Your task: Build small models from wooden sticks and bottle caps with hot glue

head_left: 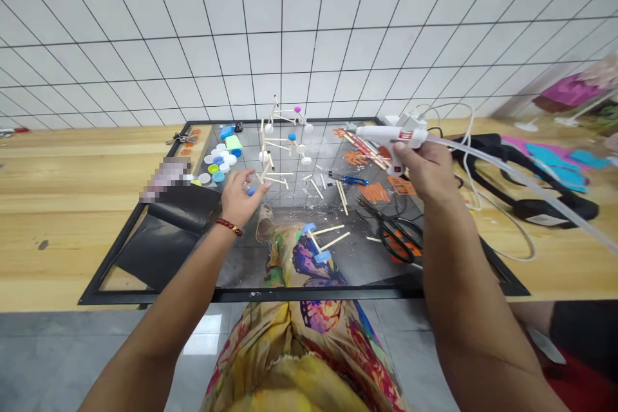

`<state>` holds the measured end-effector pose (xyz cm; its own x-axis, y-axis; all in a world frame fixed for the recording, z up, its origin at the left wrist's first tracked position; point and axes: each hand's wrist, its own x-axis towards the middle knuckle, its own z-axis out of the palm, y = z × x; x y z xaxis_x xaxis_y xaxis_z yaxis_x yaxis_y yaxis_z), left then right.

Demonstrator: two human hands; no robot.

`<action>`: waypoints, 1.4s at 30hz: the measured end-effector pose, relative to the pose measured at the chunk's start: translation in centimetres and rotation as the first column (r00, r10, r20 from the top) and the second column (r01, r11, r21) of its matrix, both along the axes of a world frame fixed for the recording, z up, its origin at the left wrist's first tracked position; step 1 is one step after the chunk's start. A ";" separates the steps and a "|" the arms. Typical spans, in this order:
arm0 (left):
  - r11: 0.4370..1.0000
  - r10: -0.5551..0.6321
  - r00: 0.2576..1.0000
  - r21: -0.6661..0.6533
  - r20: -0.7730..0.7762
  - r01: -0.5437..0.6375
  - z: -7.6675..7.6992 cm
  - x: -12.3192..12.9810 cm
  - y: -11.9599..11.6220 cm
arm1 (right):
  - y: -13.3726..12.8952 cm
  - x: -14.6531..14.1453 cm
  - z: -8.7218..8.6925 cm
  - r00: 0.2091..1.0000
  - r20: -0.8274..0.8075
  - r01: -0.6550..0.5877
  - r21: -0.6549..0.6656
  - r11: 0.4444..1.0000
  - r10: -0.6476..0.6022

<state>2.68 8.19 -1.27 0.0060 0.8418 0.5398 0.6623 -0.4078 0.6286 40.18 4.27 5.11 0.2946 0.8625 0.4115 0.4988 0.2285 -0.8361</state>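
Note:
My right hand is closed around the handle of a white hot glue gun, its nozzle pointing left. A long clear glue stick runs out of its back. My left hand has thumb and fingers apart beside a small frame of pale wooden sticks. A blue bottle cap shows between them; whether they touch it is unclear. Similar stick frames with caps as wheels stand behind, one with a blue cap, another with a pink cap. Another, with light blue caps, lies nearer me.
The black-framed glass board lies on a wooden table. Loose caps and black sheets are left. Black scissors, blue-handled pliers, orange pieces and white cable are right. A tiled wall stands behind.

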 end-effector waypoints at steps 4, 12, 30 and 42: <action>0.995 0.014 0.994 -0.092 -0.105 -0.024 0.2 0.2 -0.2 | 0.2 -4.4 1.2 0.964 0.136 -0.220 -0.065 0.973 0.227; 0.985 0.015 0.990 -0.165 -0.140 -0.038 -0.3 0.0 0.8 | 1.1 -6.2 -2.0 0.907 0.273 -0.272 -0.199 0.942 0.320; 0.986 -0.157 0.965 0.028 -0.208 0.166 -0.2 0.2 -2.6 | -0.8 -7.4 -0.7 0.904 -0.298 -0.377 -0.218 0.900 0.306; 0.988 0.147 0.966 -0.069 0.215 -0.135 0.0 0.3 -0.3 | -0.1 -6.8 -1.5 0.862 -0.341 -0.447 -0.166 0.879 0.374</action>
